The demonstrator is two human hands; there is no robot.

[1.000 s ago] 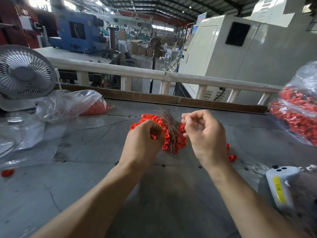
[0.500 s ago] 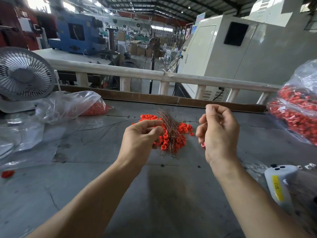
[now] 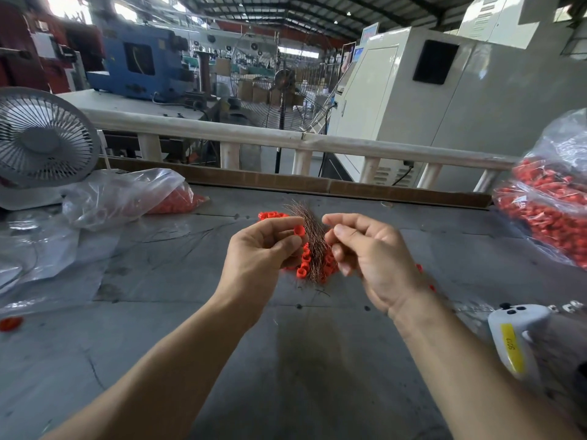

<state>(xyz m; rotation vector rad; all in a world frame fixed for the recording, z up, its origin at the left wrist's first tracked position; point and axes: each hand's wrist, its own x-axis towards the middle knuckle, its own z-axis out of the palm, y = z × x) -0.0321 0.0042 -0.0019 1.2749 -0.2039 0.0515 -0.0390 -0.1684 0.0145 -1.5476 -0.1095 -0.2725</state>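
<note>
A heap of small red plastic caps [image 3: 305, 260] lies in the middle of the grey table [image 3: 178, 328], with a bundle of thin copper wires [image 3: 313, 230] across it. My left hand [image 3: 260, 252] is raised above the heap and pinches one red cap [image 3: 299, 230] between thumb and forefinger. My right hand [image 3: 370, 255] hovers just right of the bundle, its thumb and forefinger pinched together on what looks like a single thin wire; the wire itself is hard to make out. The two hands are close, fingertips almost meeting.
A clear bag of red caps [image 3: 133, 198] lies at the back left beside a white desk fan [image 3: 41, 141]. A fuller bag of red parts [image 3: 549, 204] sits at the right edge. A white handheld device [image 3: 514, 338] lies front right. One loose cap [image 3: 11, 322] lies far left.
My left hand has lifted off the heap with a red cap. My right hand swung out to the right and has come back in beside the wire bundle.
</note>
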